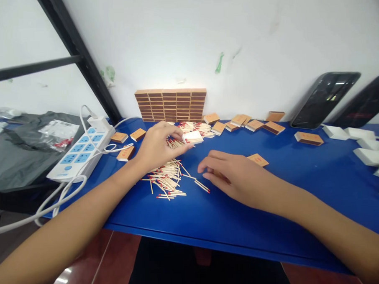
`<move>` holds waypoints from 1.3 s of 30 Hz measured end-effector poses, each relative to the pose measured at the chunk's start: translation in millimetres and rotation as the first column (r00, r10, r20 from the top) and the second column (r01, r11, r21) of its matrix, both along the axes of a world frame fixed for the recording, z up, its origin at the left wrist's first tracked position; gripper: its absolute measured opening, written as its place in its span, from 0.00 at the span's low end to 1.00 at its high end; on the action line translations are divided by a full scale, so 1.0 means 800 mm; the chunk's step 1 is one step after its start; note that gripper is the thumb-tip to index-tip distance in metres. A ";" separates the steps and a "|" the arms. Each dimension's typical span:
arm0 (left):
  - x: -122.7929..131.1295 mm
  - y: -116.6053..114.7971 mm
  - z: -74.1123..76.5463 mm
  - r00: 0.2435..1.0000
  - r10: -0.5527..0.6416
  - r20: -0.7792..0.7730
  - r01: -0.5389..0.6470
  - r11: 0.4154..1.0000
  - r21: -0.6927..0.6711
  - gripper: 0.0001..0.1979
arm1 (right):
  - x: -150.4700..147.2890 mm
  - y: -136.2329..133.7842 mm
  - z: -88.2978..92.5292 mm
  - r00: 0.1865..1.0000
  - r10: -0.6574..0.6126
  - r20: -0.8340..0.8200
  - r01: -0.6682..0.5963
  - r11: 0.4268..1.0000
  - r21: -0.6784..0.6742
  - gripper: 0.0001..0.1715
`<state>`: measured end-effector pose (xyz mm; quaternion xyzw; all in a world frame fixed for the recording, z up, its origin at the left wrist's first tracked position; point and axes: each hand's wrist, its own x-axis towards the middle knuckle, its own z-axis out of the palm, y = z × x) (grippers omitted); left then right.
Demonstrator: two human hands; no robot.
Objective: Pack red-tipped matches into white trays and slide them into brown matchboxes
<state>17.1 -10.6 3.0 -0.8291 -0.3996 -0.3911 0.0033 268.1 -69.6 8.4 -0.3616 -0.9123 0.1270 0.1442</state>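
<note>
My left hand point(160, 145) is closed on a white matchbox tray point(193, 137) at the tray's left end, with a few matches under the fingers. Below it lies a loose pile of red-tipped matches point(166, 180) on the blue table point(304, 183). My right hand point(228, 173) rests on the table right of the pile, fingers curled and pinched together near stray matches point(202, 185); what they hold is too small to make out. An orange matchbox sleeve point(257, 159) lies just behind that hand.
A stacked wall of matchboxes point(171, 105) stands against the back wall, with loose sleeves point(254, 124) scattered right of it. A white power strip point(81, 153) with cables sits at left. White trays point(365, 151) and two dark phones point(326, 99) are at right.
</note>
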 end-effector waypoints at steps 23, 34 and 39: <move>-0.001 -0.001 -0.003 0.999 -0.029 0.012 0.030 1.000 -0.010 0.11 | 0.004 0.019 0.003 0.988 0.152 0.010 -0.143 0.949 -0.280 0.11; 0.005 -0.006 -0.009 0.988 -0.154 0.022 0.155 0.987 -0.051 0.14 | 0.016 0.020 0.011 0.991 -0.019 -0.133 0.010 0.997 -0.070 0.10; 0.014 -0.015 -0.010 0.975 -0.222 0.020 0.223 0.973 -0.063 0.15 | 0.014 0.040 -0.005 0.961 -0.159 -0.225 0.207 0.956 0.209 0.05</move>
